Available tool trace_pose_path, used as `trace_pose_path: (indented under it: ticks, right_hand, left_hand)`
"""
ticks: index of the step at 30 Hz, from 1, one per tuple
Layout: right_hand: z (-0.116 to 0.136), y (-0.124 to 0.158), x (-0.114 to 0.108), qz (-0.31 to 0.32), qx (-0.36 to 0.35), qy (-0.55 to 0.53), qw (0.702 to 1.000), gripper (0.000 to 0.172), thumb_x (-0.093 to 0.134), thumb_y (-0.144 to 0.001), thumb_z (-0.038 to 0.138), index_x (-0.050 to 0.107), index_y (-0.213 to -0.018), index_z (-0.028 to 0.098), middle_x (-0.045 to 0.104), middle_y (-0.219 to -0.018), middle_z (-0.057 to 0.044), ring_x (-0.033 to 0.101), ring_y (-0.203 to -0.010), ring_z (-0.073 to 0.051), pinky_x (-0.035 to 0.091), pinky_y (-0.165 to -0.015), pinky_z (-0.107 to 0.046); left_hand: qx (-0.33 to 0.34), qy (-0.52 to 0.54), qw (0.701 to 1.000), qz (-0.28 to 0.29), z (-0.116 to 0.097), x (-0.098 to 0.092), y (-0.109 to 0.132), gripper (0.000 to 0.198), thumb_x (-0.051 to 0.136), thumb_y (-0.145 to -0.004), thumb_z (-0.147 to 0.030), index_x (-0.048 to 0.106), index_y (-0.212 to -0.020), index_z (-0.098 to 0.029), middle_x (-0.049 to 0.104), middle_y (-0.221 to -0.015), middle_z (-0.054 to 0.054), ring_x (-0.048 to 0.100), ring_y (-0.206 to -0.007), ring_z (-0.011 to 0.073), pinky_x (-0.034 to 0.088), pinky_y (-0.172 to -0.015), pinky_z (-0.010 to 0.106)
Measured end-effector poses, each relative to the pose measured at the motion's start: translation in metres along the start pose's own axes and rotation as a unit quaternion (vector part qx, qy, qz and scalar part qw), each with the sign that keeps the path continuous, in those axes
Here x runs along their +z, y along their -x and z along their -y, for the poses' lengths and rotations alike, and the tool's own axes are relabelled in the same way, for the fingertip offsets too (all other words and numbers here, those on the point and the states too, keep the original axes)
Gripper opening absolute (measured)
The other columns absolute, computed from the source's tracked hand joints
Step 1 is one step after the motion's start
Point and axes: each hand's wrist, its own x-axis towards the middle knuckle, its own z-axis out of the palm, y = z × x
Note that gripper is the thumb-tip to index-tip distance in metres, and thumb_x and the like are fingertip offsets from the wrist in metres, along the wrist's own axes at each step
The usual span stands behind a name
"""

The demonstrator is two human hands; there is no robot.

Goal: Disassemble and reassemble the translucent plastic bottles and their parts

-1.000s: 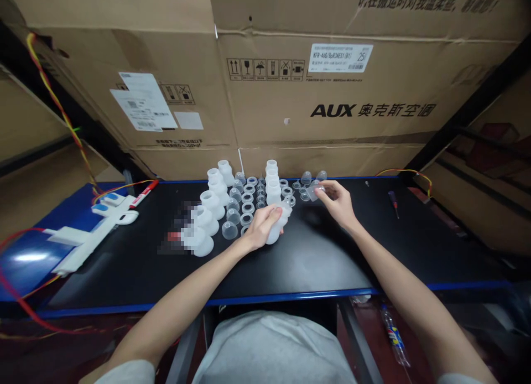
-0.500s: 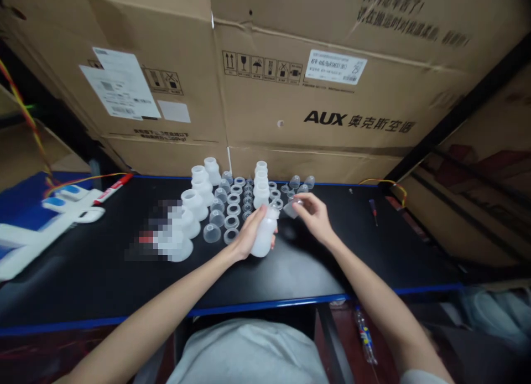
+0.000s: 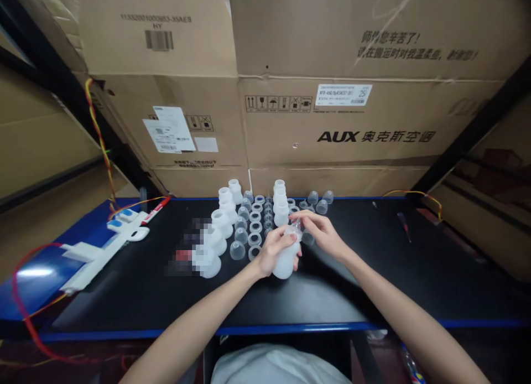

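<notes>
The left hand (image 3: pixel 274 250) is closed around the middle of a small white plastic bottle (image 3: pixel 286 265), which it holds upright just above the black table (image 3: pixel 332 287). Its fingers wrap the near side and the thumb presses the far side. The right hand (image 3: pixel 326 234) has come in from the right, and its fingertips pinch a small clear cap (image 3: pixel 295 227) at the bottle's mouth. Both hands are therefore gripping. Whether the cap is already seated on the neck or only touching it is too small to tell.

The bottle looks empty, thin-walled and translucent, so it is probably very light and a little springy. A hard squeeze at the belly would likely dent it. The shoulder or the waist, where the left hand sits, looks like the firmer place to hold. The cap seems lighter still, smooth and easy to let slip, and is best pinched by its rim rather than its dome.

Just beyond the left hand lie rows of clear caps and rings (image 3: pixel 254 227). A line of matching white bottles (image 3: pixel 222 218) stands to their left and another column (image 3: pixel 280 201) directly ahead of the knuckles. A few loose clear domes (image 3: pixel 320 202) sit just past the right hand, and a screwdriver (image 3: pixel 403 225) lies well off to its right. Far to the left of the left hand are a red marker (image 3: pixel 154 210) and a white plastic device (image 3: pixel 99 245).
</notes>
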Motion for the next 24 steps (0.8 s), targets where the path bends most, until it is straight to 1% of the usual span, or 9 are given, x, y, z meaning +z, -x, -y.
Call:
trace_pose_path:
  ticks: [2,5,7,11,14,16,18,21,24]
  right_hand:
    - [0.006,-0.002,0.015,0.002,0.044,-0.069,0.997,0.045,0.071,-0.100,0.064,0.086,-0.107,0.022,0.081,-0.104,-0.009,0.076,-0.086,-0.023,0.063,-0.074,-0.034]
    - [0.004,0.003,0.033,-0.029,0.118,-0.158,0.980,0.049,0.077,-0.095,0.066,0.085,-0.094,0.018,0.074,-0.072,-0.004,0.063,-0.047,-0.017,0.049,-0.041,-0.029]
    - [0.001,0.007,0.042,-0.058,0.149,-0.197,0.967,0.050,0.079,-0.092,0.066,0.083,-0.089,0.017,0.071,-0.064,-0.002,0.059,-0.039,-0.016,0.044,-0.034,-0.028]
    - [-0.001,0.009,0.048,-0.075,0.190,-0.228,0.952,0.049,0.082,-0.090,0.066,0.082,-0.087,0.017,0.073,-0.068,-0.004,0.059,-0.040,-0.017,0.041,-0.033,-0.028]
    - [-0.003,0.004,0.039,-0.065,0.164,-0.219,0.960,0.054,0.077,-0.093,0.070,0.083,-0.113,0.020,0.082,-0.090,-0.008,0.067,-0.055,-0.019,0.052,-0.044,-0.030]
    - [-0.007,0.001,0.021,-0.090,0.094,-0.155,0.979,0.056,0.067,-0.100,0.071,0.079,-0.128,0.024,0.082,-0.111,-0.010,0.076,-0.081,-0.023,0.063,-0.067,-0.035]
    - [-0.014,-0.001,-0.004,-0.107,0.016,-0.010,0.994,0.047,0.063,-0.105,0.066,0.080,-0.122,0.026,0.080,-0.117,-0.011,0.075,-0.103,-0.026,0.063,-0.093,-0.042]
    - [-0.029,0.001,-0.039,-0.008,-0.025,0.222,0.975,0.036,0.079,-0.097,0.055,0.083,-0.115,0.025,0.077,-0.115,-0.011,0.071,-0.109,-0.030,0.057,-0.104,-0.047]
    - [-0.041,0.003,-0.057,0.114,-0.002,0.266,0.957,0.044,0.085,-0.091,0.050,0.081,-0.125,0.022,0.078,-0.117,-0.012,0.073,-0.105,-0.029,0.058,-0.098,-0.044]
  left_hand:
    - [0.004,-0.008,1.000,0.002,0.000,0.000,0.001,0.054,0.084,-0.083,-0.062,0.059,-0.098,-0.016,0.074,-0.074,0.006,0.069,-0.047,0.0195,0.053,-0.042,0.026]
    - [0.008,-0.019,1.000,-0.004,0.002,-0.002,0.003,0.057,0.086,-0.080,-0.063,0.062,-0.099,-0.015,0.073,-0.073,0.007,0.069,-0.048,0.0203,0.053,-0.043,0.027]
    - [0.006,-0.032,0.999,-0.010,0.003,-0.004,0.003,0.057,0.087,-0.079,-0.062,0.063,-0.096,-0.014,0.073,-0.073,0.007,0.069,-0.048,0.0201,0.052,-0.044,0.027]
    - [0.001,-0.054,0.998,-0.021,0.005,-0.006,0.002,0.056,0.088,-0.078,-0.062,0.065,-0.093,-0.014,0.073,-0.075,0.007,0.069,-0.050,0.0190,0.052,-0.046,0.027]
    - [0.017,-0.069,0.997,-0.031,0.002,-0.004,0.001,0.054,0.087,-0.079,-0.062,0.065,-0.094,-0.014,0.073,-0.077,0.006,0.068,-0.051,0.0176,0.051,-0.047,0.027]
    - [0.036,-0.085,0.995,-0.043,-0.001,-0.002,0.001,0.054,0.086,-0.080,-0.063,0.066,-0.096,-0.015,0.072,-0.078,0.005,0.068,-0.052,0.0168,0.051,-0.048,0.026]
    - [0.047,-0.102,0.992,-0.057,-0.003,0.000,0.001,0.055,0.087,-0.079,-0.063,0.067,-0.098,-0.015,0.073,-0.080,0.005,0.067,-0.053,0.0163,0.051,-0.048,0.026]
    - [0.053,-0.125,0.988,-0.075,-0.004,0.001,0.001,0.056,0.088,-0.077,-0.063,0.068,-0.098,-0.016,0.073,-0.081,0.004,0.067,-0.054,0.0157,0.051,-0.050,0.026]
    - [0.068,-0.153,0.981,-0.094,-0.002,0.001,0.000,0.054,0.089,-0.075,-0.061,0.068,-0.095,-0.016,0.072,-0.080,0.003,0.066,-0.055,0.0148,0.052,-0.053,0.026]
